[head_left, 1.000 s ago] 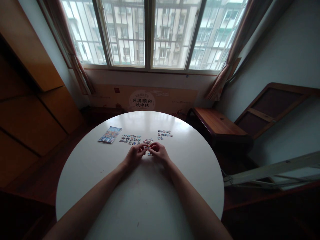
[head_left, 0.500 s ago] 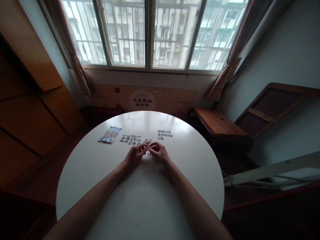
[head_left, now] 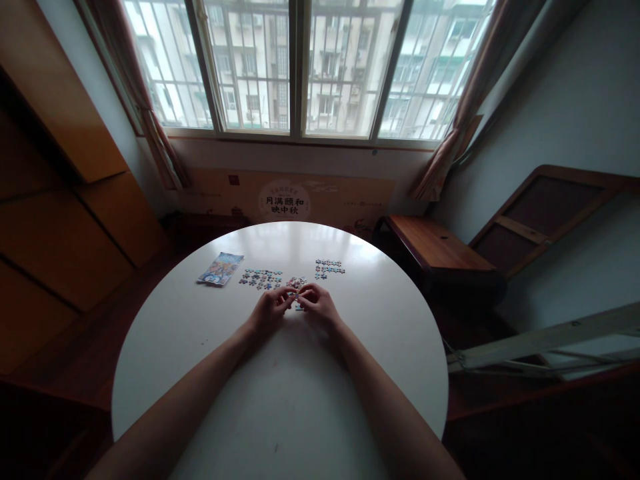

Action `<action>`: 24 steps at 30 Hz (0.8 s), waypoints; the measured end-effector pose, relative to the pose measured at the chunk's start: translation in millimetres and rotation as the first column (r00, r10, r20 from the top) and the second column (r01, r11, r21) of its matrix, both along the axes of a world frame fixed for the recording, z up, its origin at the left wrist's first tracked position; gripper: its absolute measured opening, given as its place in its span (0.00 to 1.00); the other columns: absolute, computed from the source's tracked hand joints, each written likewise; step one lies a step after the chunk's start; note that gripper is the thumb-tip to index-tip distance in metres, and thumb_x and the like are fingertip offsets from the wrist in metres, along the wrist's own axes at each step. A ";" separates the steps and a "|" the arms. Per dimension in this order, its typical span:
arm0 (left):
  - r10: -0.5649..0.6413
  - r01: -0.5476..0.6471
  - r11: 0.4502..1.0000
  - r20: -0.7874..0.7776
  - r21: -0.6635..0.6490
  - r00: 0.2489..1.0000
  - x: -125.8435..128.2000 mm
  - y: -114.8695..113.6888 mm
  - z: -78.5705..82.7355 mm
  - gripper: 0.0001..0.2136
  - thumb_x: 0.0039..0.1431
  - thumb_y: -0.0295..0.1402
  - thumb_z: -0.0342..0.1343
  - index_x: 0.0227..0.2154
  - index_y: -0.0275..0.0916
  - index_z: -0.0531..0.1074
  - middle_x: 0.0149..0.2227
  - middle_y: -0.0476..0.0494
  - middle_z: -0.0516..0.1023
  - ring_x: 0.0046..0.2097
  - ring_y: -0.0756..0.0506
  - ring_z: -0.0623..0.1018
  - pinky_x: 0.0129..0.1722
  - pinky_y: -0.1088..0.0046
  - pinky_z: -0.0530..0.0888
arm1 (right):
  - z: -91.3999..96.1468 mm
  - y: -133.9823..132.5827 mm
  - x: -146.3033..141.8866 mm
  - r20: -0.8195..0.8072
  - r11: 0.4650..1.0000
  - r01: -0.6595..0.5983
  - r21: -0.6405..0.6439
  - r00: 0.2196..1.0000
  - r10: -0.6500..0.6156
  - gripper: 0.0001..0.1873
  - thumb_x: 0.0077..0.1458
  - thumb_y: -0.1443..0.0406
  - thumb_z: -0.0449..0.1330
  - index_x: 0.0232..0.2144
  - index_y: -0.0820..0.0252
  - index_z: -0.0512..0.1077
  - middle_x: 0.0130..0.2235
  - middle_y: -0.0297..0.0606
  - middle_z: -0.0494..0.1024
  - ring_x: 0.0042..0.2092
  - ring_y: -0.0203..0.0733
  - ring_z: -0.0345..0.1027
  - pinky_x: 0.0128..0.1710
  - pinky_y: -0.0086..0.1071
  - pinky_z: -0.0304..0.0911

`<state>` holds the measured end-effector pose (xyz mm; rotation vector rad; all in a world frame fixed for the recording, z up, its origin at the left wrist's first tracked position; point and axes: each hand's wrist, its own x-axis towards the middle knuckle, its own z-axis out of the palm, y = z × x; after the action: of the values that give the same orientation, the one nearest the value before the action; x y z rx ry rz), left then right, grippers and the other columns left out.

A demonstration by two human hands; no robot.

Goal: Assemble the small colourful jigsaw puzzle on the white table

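Left hand (head_left: 273, 308) and right hand (head_left: 319, 307) meet fingertip to fingertip, pinching a small puzzle piece (head_left: 297, 295) between them; whether it is one piece or two joined cannot be told. The piece is judged light, stiff and thin, its tabs liable to bend under pressure; best held by the flat faces or outer edges. Another piece (head_left: 299, 308) shows just below the grip, near the right hand. Immediately beyond the grip lies a small heap of pieces (head_left: 296, 283); ahead to the left, a spread group (head_left: 261, 279), with a printed sheet (head_left: 221, 269) farther out; ahead to the right, rows (head_left: 329, 269). The worktop's (head_left: 285, 400) round edge stands well apart from the grip; room appears tightest ahead, widest toward the person.
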<state>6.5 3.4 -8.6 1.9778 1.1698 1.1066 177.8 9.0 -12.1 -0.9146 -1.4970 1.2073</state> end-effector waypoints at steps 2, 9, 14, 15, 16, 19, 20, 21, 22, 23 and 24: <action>-0.003 0.003 1.000 -0.002 0.004 1.000 0.2 -0.5 0.9 0.13 0.56 0.37 0.52 0.40 0.34 0.73 0.21 0.49 0.73 0.22 0.53 0.70 0.23 0.81 0.67 | 0.4 -0.4 -0.1 0.008 1.000 0.006 0.003 1.000 -0.006 0.10 0.44 0.62 0.62 0.30 0.61 0.68 0.25 0.32 0.74 0.26 0.34 0.68 0.26 0.27 0.63; -0.001 0.001 1.000 -0.007 0.014 1.000 0.4 -2.0 3.2 0.14 0.56 0.37 0.53 0.40 0.34 0.73 0.22 0.49 0.73 0.22 0.53 0.70 0.23 0.81 0.67 | -1.5 1.2 -1.0 0.000 1.000 -0.001 0.000 1.000 0.001 0.10 0.44 0.62 0.62 0.30 0.60 0.68 0.24 0.31 0.74 0.25 0.33 0.67 0.25 0.27 0.63; 0.002 -0.002 1.000 -0.003 0.013 1.000 -0.5 -1.6 1.7 0.13 0.56 0.37 0.53 0.40 0.34 0.73 0.22 0.49 0.74 0.22 0.53 0.71 0.23 0.81 0.67 | -1.6 1.4 -1.2 0.002 1.000 0.000 0.001 1.000 0.000 0.11 0.43 0.62 0.62 0.30 0.60 0.68 0.24 0.31 0.74 0.25 0.33 0.67 0.25 0.27 0.63; 0.002 -0.002 1.000 0.000 0.010 1.000 -0.5 -1.5 1.4 0.14 0.56 0.37 0.53 0.40 0.34 0.73 0.21 0.49 0.73 0.22 0.53 0.70 0.23 0.81 0.67 | -0.9 1.0 -1.2 -0.001 1.000 -0.001 0.002 1.000 0.001 0.11 0.43 0.62 0.62 0.30 0.61 0.68 0.24 0.31 0.74 0.25 0.33 0.67 0.25 0.27 0.63; 0.002 -0.002 1.000 0.002 0.007 1.000 -0.6 -1.4 1.1 0.14 0.56 0.37 0.53 0.40 0.34 0.73 0.21 0.50 0.73 0.21 0.53 0.70 0.22 0.81 0.67 | -0.3 0.6 -1.1 -0.002 1.000 -0.002 0.002 1.000 0.002 0.11 0.44 0.62 0.62 0.30 0.61 0.68 0.24 0.31 0.74 0.25 0.33 0.67 0.25 0.27 0.63; -0.003 0.003 1.000 0.006 -0.001 1.000 -0.4 -1.3 1.1 0.14 0.56 0.37 0.52 0.40 0.34 0.73 0.21 0.50 0.73 0.20 0.54 0.70 0.22 0.81 0.67 | 0.7 -0.3 -0.9 0.000 1.000 0.004 0.001 1.000 -0.004 0.10 0.44 0.62 0.62 0.30 0.60 0.68 0.24 0.31 0.73 0.25 0.33 0.67 0.25 0.27 0.63; -0.003 0.003 1.000 0.004 0.000 1.000 -0.3 -1.3 1.2 0.14 0.57 0.37 0.52 0.40 0.34 0.73 0.21 0.50 0.73 0.20 0.54 0.70 0.22 0.81 0.67 | 0.5 -0.2 -0.8 0.003 1.000 0.007 0.003 1.000 -0.007 0.10 0.44 0.62 0.62 0.30 0.60 0.68 0.24 0.31 0.73 0.25 0.33 0.67 0.25 0.27 0.63; -0.003 0.003 1.000 0.002 0.003 1.000 -0.3 -1.3 1.3 0.14 0.57 0.37 0.52 0.40 0.34 0.73 0.21 0.50 0.73 0.21 0.54 0.70 0.22 0.81 0.67 | 0.1 0.0 -0.6 0.006 1.000 0.009 0.006 1.000 -0.009 0.11 0.44 0.62 0.62 0.30 0.60 0.68 0.24 0.31 0.73 0.25 0.33 0.67 0.25 0.27 0.63; -0.002 0.002 1.000 0.000 0.008 1.000 -0.2 -1.3 1.4 0.13 0.57 0.37 0.52 0.40 0.34 0.73 0.21 0.50 0.73 0.21 0.53 0.70 0.22 0.81 0.67 | -0.4 0.3 -0.5 0.008 1.000 0.009 0.007 1.000 -0.009 0.11 0.44 0.62 0.62 0.30 0.60 0.68 0.24 0.31 0.73 0.26 0.33 0.67 0.26 0.27 0.63; -0.001 0.001 1.000 -0.004 0.013 1.000 -0.1 -1.3 1.4 0.13 0.57 0.36 0.52 0.40 0.34 0.73 0.21 0.50 0.73 0.21 0.53 0.70 0.22 0.81 0.67 | -0.9 0.6 -0.3 0.009 1.000 0.008 0.010 1.000 -0.008 0.11 0.44 0.62 0.62 0.30 0.60 0.68 0.24 0.31 0.73 0.26 0.34 0.67 0.26 0.27 0.63; -0.001 0.001 1.000 -0.006 0.018 1.000 0.0 -1.3 1.3 0.13 0.57 0.36 0.52 0.40 0.34 0.73 0.21 0.49 0.73 0.22 0.53 0.71 0.22 0.81 0.67 | -1.2 0.9 -0.2 0.009 1.000 0.006 0.011 1.000 -0.006 0.11 0.44 0.62 0.62 0.31 0.60 0.68 0.24 0.31 0.73 0.26 0.34 0.67 0.26 0.27 0.63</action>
<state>6.5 2.2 -7.3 1.9965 1.1661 1.1146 177.7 10.0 -13.4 -0.9178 -1.5060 1.1913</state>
